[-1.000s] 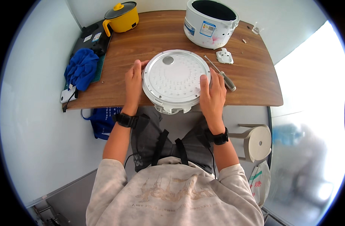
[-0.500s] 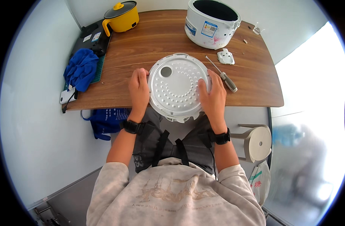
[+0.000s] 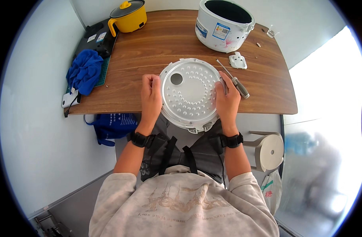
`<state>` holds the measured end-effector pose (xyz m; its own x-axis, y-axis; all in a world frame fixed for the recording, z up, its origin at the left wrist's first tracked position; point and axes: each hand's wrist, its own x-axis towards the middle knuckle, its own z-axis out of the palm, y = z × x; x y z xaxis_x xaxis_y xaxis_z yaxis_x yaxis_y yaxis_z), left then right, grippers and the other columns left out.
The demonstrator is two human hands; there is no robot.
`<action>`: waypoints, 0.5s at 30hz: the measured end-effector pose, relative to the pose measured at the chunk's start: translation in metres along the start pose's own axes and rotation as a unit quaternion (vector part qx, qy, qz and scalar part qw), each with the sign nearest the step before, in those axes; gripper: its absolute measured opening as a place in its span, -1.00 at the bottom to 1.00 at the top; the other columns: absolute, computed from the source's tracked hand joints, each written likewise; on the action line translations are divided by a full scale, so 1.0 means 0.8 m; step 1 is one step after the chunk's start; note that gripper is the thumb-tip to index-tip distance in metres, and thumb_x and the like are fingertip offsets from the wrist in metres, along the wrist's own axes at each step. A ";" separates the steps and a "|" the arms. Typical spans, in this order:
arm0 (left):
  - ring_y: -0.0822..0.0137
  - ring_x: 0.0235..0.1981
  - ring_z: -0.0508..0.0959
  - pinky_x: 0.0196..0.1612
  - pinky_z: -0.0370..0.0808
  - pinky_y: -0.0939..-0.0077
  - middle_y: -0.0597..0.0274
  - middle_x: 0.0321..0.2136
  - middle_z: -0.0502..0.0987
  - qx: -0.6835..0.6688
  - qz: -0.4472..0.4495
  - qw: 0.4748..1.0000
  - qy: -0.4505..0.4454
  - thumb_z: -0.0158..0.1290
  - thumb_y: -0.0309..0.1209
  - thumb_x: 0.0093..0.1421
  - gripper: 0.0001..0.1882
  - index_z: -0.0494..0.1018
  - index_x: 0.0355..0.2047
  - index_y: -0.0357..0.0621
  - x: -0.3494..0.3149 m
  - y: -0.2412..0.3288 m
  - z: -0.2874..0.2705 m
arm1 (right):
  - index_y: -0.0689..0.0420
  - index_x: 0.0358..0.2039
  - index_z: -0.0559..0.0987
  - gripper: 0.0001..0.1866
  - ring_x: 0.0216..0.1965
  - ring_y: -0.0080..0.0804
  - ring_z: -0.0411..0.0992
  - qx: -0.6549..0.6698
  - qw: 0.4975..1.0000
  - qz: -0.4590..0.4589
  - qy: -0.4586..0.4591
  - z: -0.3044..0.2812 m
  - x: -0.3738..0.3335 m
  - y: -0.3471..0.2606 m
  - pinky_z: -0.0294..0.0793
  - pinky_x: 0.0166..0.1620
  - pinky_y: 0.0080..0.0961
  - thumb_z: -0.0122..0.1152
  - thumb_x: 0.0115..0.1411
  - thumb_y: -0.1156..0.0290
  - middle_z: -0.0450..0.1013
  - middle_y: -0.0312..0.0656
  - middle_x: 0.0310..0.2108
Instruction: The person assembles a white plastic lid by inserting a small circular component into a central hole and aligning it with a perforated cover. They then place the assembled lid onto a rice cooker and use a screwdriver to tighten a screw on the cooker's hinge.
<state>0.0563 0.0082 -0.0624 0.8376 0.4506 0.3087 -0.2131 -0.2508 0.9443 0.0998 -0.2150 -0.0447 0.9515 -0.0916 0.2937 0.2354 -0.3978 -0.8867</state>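
Between my hands is a round rice cooker lid (image 3: 193, 93), its dimpled metal inner face turned up toward me, with a round hole near its far left. My left hand (image 3: 152, 94) grips the left rim, fingers curled at the edge. On the right rim my right hand (image 3: 227, 98) holds on, its thumb lying over the metal face and its fingers along the side. The lid's near edge, with small latch-like tabs, hangs over the table's front edge. Just right of the lid lies a screwdriver (image 3: 238, 86) with a grey handle, close to my right fingers.
The white rice cooker body (image 3: 208, 29) stands open at the back, a small white plastic part (image 3: 238, 61) before it. A yellow pot (image 3: 130, 21) is at the far left of the wooden table (image 3: 125, 79), a blue cloth (image 3: 85, 71) nearer. A stool (image 3: 270, 152) stands right, below.
The lid has shifted slightly right and toward me, and turned a little. My right thumb has moved from the dimpled face out toward the rim.
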 end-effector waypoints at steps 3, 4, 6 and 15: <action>0.45 -0.17 0.44 -0.07 0.42 0.49 0.22 -0.14 0.49 -0.083 -0.047 0.995 0.006 -0.08 -0.20 0.46 -0.64 0.39 0.02 -0.27 -0.003 0.003 0.005 | 0.19 0.08 0.59 -0.66 -0.44 -0.51 0.45 0.058 0.997 0.054 -0.020 -0.005 -0.002 -0.012 0.45 -0.30 -0.48 0.14 0.31 0.44 0.58 -0.15 -0.32; 0.44 -0.12 0.46 -0.04 0.43 0.50 0.21 -0.09 0.49 -0.125 -0.088 0.988 0.013 -0.07 -0.19 0.46 -0.62 0.39 0.05 -0.26 -0.003 0.003 0.006 | 0.19 0.08 0.59 -0.66 -0.46 -0.56 0.42 0.072 0.996 0.046 -0.010 -0.003 -0.003 -0.010 0.43 -0.33 -0.51 0.14 0.31 0.45 0.56 -0.18 -0.34; 0.43 -0.04 0.48 0.02 0.44 0.50 0.19 -0.02 0.50 -0.216 -0.186 0.958 -0.022 -0.06 -0.17 0.44 -0.59 0.38 0.10 -0.23 -0.003 0.003 0.003 | 0.19 0.08 0.58 -0.67 -0.51 -0.65 0.36 0.100 0.994 0.030 0.009 0.000 -0.006 0.001 0.39 -0.40 -0.57 0.14 0.31 0.46 0.53 -0.23 -0.38; 0.40 0.06 0.48 0.12 0.43 0.43 0.20 0.05 0.47 -0.346 -0.257 0.897 -0.100 -0.08 -0.13 0.42 -0.52 0.30 0.20 -0.18 -0.029 0.026 -0.012 | 0.34 0.00 0.55 -0.66 -0.05 -0.46 0.52 0.245 0.968 0.014 0.052 0.005 -0.032 0.011 0.47 0.04 -0.55 0.08 0.19 0.67 0.56 -0.11 -0.06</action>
<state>0.0277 0.0008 -0.0486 0.9734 0.1736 -0.1496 0.0246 0.5697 0.8215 0.0784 -0.2122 -0.0615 0.9398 -0.1979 0.2786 0.2995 0.0843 -0.9504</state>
